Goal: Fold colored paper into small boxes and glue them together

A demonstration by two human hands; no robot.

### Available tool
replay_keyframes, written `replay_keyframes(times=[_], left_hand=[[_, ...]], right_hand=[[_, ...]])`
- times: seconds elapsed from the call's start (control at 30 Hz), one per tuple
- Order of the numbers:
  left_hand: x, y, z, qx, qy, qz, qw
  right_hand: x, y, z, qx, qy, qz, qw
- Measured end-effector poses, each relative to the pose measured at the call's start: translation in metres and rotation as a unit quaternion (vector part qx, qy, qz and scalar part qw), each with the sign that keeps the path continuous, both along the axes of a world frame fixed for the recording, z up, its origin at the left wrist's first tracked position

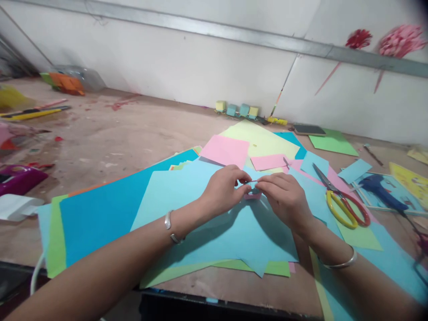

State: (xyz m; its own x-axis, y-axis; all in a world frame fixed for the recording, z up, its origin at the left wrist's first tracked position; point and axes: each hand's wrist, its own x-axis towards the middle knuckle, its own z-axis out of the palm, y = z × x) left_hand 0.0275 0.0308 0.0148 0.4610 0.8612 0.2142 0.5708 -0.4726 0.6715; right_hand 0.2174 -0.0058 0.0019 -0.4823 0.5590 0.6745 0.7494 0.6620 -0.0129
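My left hand [223,187] and my right hand [284,196] meet above a spread of coloured paper sheets [187,209]. Between their fingertips they pinch a small folded piece of light blue and pink paper [252,191]. Both hands are closed in a pinch on it. Each wrist wears a silver bangle. The small piece is partly hidden by my fingers. Light blue sheets lie right under the hands, with dark blue and green sheets beneath them.
Scissors [344,203] with yellow and red handles lie to the right of my right hand. A blue glue gun [381,189] rests further right. Pink sheets [225,150], a green sheet [332,143], small coloured blocks [237,109] and paper flowers [399,40] sit behind.
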Motion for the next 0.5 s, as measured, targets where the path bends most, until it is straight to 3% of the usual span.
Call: replay_keyframes(times=[0.5], left_hand=[[0.0006,-0.0002,-0.0017,0.013,0.009,0.000,1.000]], right_hand=[[0.0010,0.0014,-0.0037,0.014,-0.006,-0.007,1.000]])
